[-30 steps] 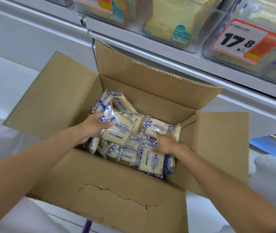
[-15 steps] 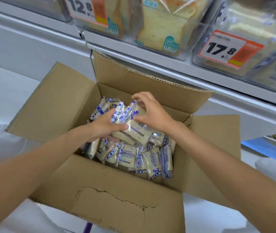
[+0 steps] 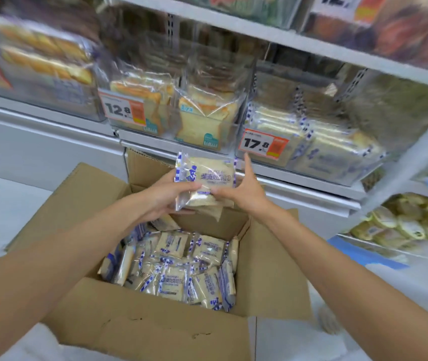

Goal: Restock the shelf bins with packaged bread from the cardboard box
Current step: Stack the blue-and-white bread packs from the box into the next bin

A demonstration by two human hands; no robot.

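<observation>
Above the far flap of the cardboard box (image 3: 155, 332), both hands hold a small stack of bread packets (image 3: 207, 178) between them. The left hand (image 3: 166, 198) grips the stack's left side with its thumb across the front. The right hand (image 3: 245, 190) grips the right side, thumb on the lower edge and fingers raised behind. The front packet is clear film with blue-and-white checked seams, blue print and a pale square slice inside; how many packets sit behind it I cannot tell.

Inside the box lie many more loose packets (image 3: 179, 269) of the same kind, some flat, some on edge, heaped without order across its floor. All four flaps stand open, and the near one shows a ragged tear in its face.

The box rests on a white surface (image 3: 12, 204) that runs off to its left. Beyond the box runs a white shelf (image 3: 306, 185) carrying clear bins. Straight beyond is a toast bin (image 3: 171, 131) of sliced loaves with a 12.8 price tag (image 3: 123, 110). Beyond and to the right is a packet bin (image 3: 298, 164) of matching blue-checked packets with a 17.8 price tag (image 3: 263, 147), just past the right hand's fingertips. That bin's stock sits low, with open room between it and the next shelf up. Right of the box, lower shelves hold blurred yellowish packs (image 3: 400, 222).
</observation>
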